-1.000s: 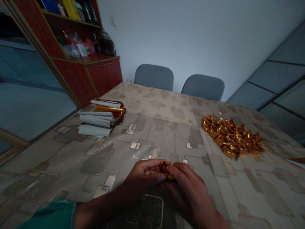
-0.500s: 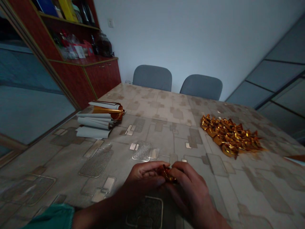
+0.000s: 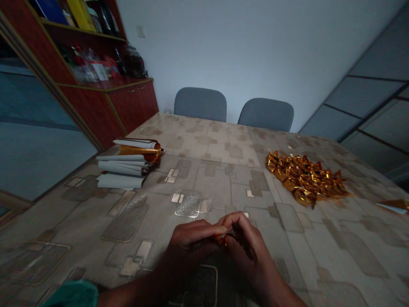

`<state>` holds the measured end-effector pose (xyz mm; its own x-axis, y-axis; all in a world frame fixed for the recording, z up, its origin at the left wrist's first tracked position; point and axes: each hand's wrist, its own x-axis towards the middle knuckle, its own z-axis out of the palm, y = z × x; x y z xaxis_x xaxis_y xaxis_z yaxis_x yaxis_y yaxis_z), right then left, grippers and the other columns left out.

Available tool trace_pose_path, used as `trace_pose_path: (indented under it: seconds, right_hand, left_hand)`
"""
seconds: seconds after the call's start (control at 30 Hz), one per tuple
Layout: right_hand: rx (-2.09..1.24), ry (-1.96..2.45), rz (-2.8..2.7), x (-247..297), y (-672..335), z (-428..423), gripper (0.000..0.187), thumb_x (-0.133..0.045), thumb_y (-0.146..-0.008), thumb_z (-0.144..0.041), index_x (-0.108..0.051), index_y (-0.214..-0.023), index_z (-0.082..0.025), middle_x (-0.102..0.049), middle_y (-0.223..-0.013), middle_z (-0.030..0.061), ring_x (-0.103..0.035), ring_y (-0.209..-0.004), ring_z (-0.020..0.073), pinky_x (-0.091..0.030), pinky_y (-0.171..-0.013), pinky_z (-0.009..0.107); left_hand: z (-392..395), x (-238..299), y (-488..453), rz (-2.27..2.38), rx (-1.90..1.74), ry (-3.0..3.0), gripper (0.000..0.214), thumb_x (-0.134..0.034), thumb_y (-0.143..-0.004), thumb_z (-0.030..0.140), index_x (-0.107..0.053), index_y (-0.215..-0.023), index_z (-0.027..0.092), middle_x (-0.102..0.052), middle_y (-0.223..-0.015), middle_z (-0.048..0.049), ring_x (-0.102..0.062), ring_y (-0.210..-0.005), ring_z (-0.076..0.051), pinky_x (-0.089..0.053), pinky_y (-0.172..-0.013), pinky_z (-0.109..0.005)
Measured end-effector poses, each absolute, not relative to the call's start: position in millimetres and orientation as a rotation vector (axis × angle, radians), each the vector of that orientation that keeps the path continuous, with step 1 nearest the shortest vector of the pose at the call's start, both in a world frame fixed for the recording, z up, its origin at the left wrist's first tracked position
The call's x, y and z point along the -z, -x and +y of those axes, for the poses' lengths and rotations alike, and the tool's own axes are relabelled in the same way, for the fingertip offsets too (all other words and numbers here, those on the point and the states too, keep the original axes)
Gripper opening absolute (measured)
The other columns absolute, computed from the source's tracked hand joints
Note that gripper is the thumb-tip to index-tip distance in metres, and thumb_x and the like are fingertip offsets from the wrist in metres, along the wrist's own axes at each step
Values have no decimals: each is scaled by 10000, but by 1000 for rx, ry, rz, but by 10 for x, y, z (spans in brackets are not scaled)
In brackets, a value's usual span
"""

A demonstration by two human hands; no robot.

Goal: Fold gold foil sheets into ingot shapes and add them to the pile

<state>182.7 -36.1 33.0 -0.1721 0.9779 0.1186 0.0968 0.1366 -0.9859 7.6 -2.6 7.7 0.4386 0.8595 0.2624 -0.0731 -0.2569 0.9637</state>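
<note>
Both hands meet over the near part of the table around a small folded piece of gold foil paper [image 3: 223,240], most of it hidden by fingers. My left hand [image 3: 193,241] is closed on its left side, the fingers reaching across the top. From the right, my right hand [image 3: 252,247] pinches the same piece between curled fingers and thumb. Farther right lies a cluster of several folded gold foil pieces [image 3: 303,177], shiny and pointed. On the left is a stack of curled foil sheets [image 3: 123,165], pale grey on one face and gold on the other.
A patterned cloth covers the table [image 3: 217,179]. A single foil sheet [image 3: 394,206] lies near the right edge. Two grey chairs [image 3: 200,102] stand at the far side by the wall. A red-brown cabinet [image 3: 128,106] is beyond the left corner.
My fingers have shifted around the foil piece, the left hand now covering more of its top and the right fingers more arched. The view has turned slightly right.
</note>
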Motion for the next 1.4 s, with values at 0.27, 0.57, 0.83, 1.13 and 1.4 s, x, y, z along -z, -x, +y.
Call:
trace_pose_path:
  seconds: [0.27,0.57,0.83,1.13,1.4]
  right_hand:
    - [-1109,1138,-1462,-321,-1803,-377,80,-507,-923,-183,-515,-854,-222,-589,-742,-13,-555,-636,135,-407,-566,233]
    - [-1075,1143,-1458,-351,-1844,-385,109,-457,-1000,-278,-547,-969,-226,-611,-781,-1,-591,-665,151,-453,-576,244]
    - [-368,1087,-1908,-418,-1970,-433,264,-588,-873,-99,-575,-1093,-245,-568,-1135,73,-616,-1015,213,-539,-814,317]
    - [-371,1115,-1964,-387,-1949,-389,282,-640,-850,-117,-593,-1080,-273,-606,-1107,76,-626,-944,232,-542,-754,344]
    - [-884,1070,-1581,-317,-1932,-336,263,-619,-893,-137,-566,-1116,-265,-651,-1093,50,-657,-971,199,-543,-801,319]
  left_hand:
    - [-56,-68,-125,674,-1111,-1639,203,-710,-892,246,-803,-1058,317,-766,-787,7,-683,-681,-129,-498,-652,-194]
    - [-54,-62,-109,744,-1007,-1361,262,-755,-812,148,-819,-995,323,-786,-864,9,-715,-783,-142,-535,-707,-186]
    - [-44,19,-94,795,-937,-977,285,-840,-714,233,-816,-997,255,-807,-895,-21,-739,-772,-171,-572,-694,-213]
    - [-55,-106,-139,766,-906,-932,258,-829,-716,233,-815,-974,234,-806,-910,-39,-741,-828,-204,-577,-762,-272]
    - [-17,-57,-156,666,-1000,-905,244,-854,-719,246,-817,-960,237,-675,-931,-14,-660,-692,-113,-561,-667,-222]
